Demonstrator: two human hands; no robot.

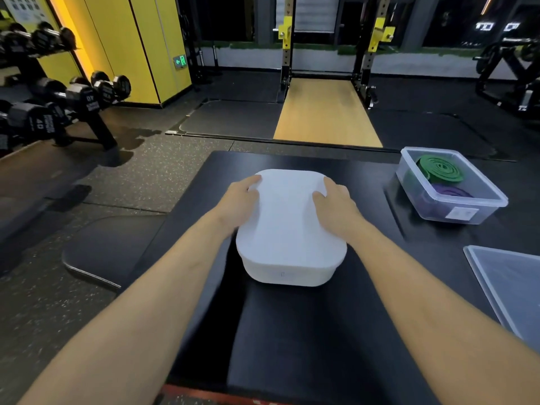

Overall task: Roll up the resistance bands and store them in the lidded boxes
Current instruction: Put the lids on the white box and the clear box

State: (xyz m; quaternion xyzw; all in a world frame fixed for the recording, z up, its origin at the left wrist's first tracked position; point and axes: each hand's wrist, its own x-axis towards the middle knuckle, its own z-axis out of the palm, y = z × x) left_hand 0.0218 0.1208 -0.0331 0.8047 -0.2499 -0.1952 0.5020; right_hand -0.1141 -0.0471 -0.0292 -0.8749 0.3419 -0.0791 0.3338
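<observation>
A white box with its white lid (287, 220) on sits in the middle of the black padded surface (292, 331). My left hand (238, 201) lies on the lid's left side, its fingers reaching to the far-left corner. My right hand (336, 203) lies on the lid's right side, fingers stretched toward the far-right corner. Both press flat on the lid. At the right stands an open clear box (455, 210) holding a rolled green band (441, 168) and a rolled purple band (448, 192). The white box's contents are hidden.
A clear lid (508, 285) lies flat at the right edge of the surface. A dumbbell rack (58, 103) stands to the left on the gym floor. A squat rack with yellow hooks (330, 33) stands beyond a wooden platform ahead.
</observation>
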